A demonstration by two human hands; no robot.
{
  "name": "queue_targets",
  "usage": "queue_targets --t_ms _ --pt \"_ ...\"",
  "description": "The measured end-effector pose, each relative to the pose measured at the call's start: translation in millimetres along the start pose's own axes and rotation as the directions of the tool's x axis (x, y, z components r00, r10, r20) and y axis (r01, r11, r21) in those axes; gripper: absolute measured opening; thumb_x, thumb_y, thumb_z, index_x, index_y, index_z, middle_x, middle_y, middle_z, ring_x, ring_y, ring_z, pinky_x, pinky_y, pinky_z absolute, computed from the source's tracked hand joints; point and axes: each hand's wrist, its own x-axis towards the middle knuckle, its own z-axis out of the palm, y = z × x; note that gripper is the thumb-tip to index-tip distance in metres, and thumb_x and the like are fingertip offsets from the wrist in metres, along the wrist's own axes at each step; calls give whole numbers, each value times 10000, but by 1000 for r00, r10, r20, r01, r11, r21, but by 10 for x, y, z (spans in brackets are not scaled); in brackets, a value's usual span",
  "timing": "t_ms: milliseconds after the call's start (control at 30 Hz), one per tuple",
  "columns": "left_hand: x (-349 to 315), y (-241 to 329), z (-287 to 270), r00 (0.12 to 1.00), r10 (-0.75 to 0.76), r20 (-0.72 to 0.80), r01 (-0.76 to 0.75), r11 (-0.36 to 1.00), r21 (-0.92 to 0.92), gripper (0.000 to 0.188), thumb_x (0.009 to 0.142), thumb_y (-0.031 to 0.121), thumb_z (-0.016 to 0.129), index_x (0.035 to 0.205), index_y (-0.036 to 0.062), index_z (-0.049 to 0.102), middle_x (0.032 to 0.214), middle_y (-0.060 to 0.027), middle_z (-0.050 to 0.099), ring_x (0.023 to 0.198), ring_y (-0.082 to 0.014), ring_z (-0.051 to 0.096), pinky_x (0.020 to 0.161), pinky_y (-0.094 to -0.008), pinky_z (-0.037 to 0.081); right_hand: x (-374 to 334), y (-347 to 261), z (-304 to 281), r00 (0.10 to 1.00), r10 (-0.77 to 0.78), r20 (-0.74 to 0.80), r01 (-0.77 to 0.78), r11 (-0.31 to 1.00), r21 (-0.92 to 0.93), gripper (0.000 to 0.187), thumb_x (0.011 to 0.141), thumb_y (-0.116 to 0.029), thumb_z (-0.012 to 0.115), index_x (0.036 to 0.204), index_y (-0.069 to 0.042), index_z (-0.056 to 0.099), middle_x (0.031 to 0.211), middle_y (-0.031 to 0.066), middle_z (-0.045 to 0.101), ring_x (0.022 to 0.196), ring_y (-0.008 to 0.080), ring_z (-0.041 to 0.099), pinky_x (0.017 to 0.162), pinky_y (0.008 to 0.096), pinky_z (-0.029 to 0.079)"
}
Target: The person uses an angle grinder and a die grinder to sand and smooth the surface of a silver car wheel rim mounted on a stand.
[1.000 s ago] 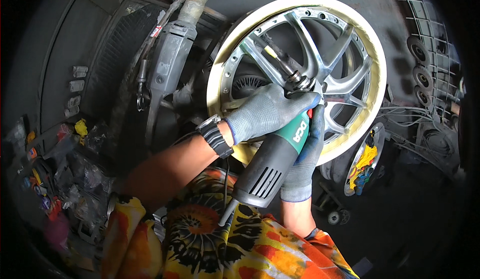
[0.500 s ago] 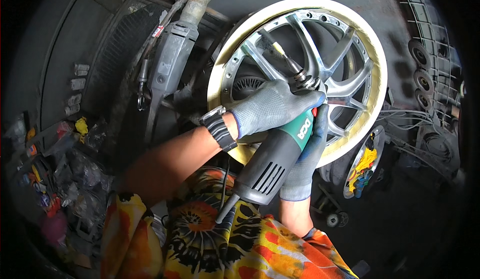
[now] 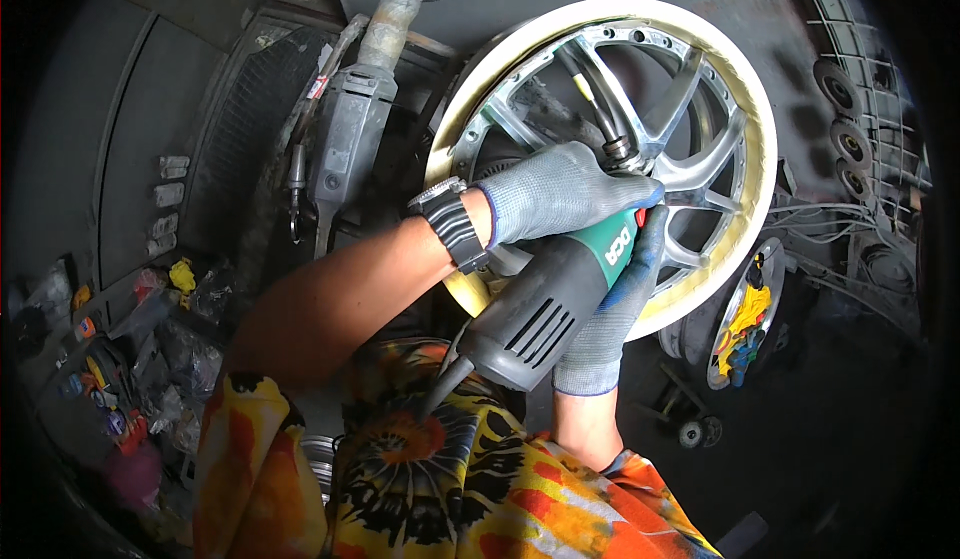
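Over the wheel (image 3: 676, 101), both hands (image 3: 562, 195) hold a power tool (image 3: 555, 294)

Three round discs (image 3: 852, 145) show beside a wire grid (image 3: 845, 25) at right, a dusty grey tool (image 3: 352, 139) at left.

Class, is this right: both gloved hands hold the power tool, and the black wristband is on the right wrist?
No: the head view shows the black wristband on the left wrist. The left hand and right hand hold the power tool.
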Motion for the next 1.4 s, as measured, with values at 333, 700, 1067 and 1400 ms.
queue_targets --t_ms 333,700,1067,1400 --pt "-264 -21 198 974 -188 -126 153 956 -250 554 996 535 611 1162 18 721 952 -158 750 894 -190 729 828 -340 556 -156 -23 -86 998 51 20 -46 979 -199 465 1103 -481 441 1331 -96 569 1201 65 659 1063 135 664 921 295 565" --pt "-417 7 845 912 382 -150 -173 688 705 370 953 258 614 1317 327 626 698 -135 612 626 -325 697 504 -439 547 -453 -220 -744 993 67 100 -57 993 -104 555 1082 -511 468 1477 -121 477 1423 81 575 1288 211 568 1128 405 458" --pt "-911 304 1419 719 82 -690 -150 988 -40 214 954 200 691 1040 4 686 891 -164 723 801 -291 728 688 -386 556 -719 -942 -1740 917 81 391 -236 900 366 822 925 -566 715 1431 -4 392 1193 141 542 1036 241 573 936 420 524" --pt "-1227 -865 462 356 171 -919 121 966 227 366 972 202 679 1243 -10 553 1041 -254 653 952 -417 634 836 -488 513 -1591 -890 -1980 970 -142 200 22 862 506 622 953 -382 739 1357 -19 435 1144 120 563 951 214 590 907 382 536"
